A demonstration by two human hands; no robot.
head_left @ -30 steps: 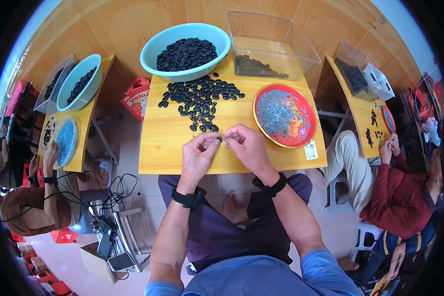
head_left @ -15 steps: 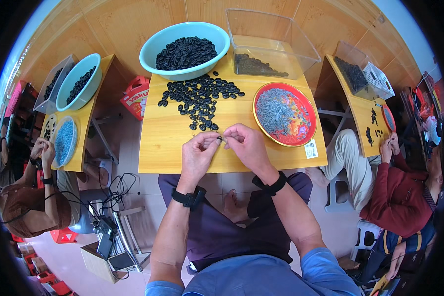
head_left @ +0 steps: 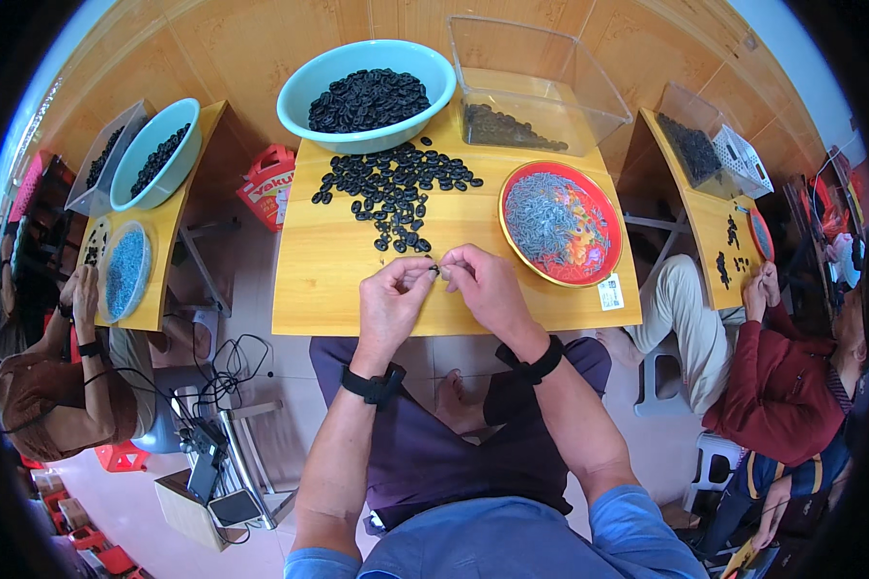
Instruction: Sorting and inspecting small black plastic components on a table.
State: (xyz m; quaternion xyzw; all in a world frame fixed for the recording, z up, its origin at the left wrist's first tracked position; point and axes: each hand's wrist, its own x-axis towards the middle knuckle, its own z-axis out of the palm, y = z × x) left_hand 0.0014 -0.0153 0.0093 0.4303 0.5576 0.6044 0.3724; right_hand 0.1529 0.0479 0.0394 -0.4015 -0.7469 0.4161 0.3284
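Note:
My left hand (head_left: 394,297) pinches a small black oval piece (head_left: 434,271) between thumb and fingertips, just above the near part of the table. From the other side my right hand (head_left: 488,291) meets it with thumb and forefinger closed together; what its fingertips hold is too small to make out. Beyond my hands lies a spread of loose black oval pieces (head_left: 396,188). To the right stands a round red tray (head_left: 597,193) with a flower pattern, part covered by thin grey pin-like pieces (head_left: 543,207).
A light blue basin (head_left: 294,116) heaped with black pieces stands at the table's back, beside a clear plastic bin (head_left: 526,82). A white label (head_left: 610,292) lies near the right edge. People work at side tables (head_left: 169,246) left and right. Cables (head_left: 224,372) hang lower left.
My hands stay together at nearly the same spot, with only slight finger movement. The whole view has shifted a little. At the left, the other person's hands have moved slightly.

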